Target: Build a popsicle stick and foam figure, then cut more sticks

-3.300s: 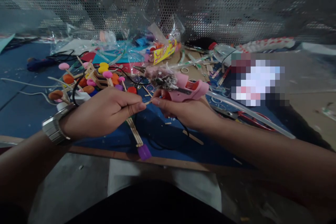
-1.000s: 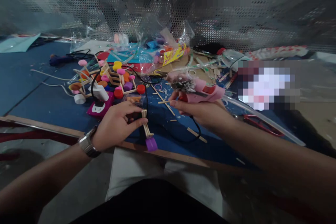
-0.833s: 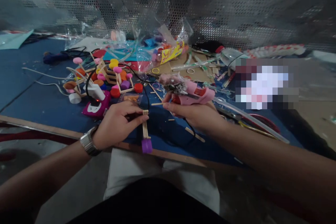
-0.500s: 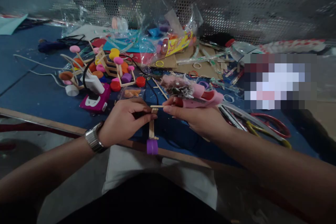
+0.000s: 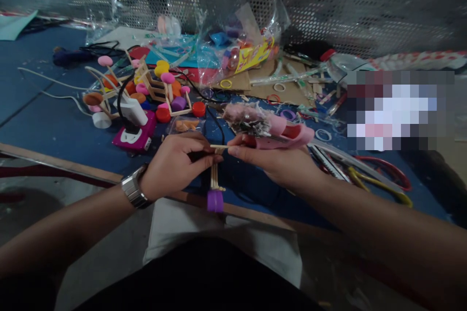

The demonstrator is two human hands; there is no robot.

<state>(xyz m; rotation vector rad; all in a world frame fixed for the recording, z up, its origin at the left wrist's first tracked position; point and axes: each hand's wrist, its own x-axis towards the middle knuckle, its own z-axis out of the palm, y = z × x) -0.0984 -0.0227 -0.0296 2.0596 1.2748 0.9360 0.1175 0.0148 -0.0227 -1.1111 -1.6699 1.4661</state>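
Observation:
My left hand is closed, thumb and fingers gripping the top of a small frame of wooden sticks. A purple bottle cap is attached at the frame's lower end. My right hand pinches a short loose wooden stick between thumb and finger, lying level across the top of the frame. The same hand also holds a pink glue gun, its nose pointing left and coated in stringy residue. Whether the stick touches the frame, I cannot tell.
Left of centre stand stick models with coloured caps and a magenta power strip with a white plug. Plastic bags and cardboard lie behind. Scissors with red and yellow handles and a cutter lie at right.
The view has shifted slightly, and the purple-capped frame appears tilted a little differently. Both hands keep their holds, with the loose stick still at the frame's top.

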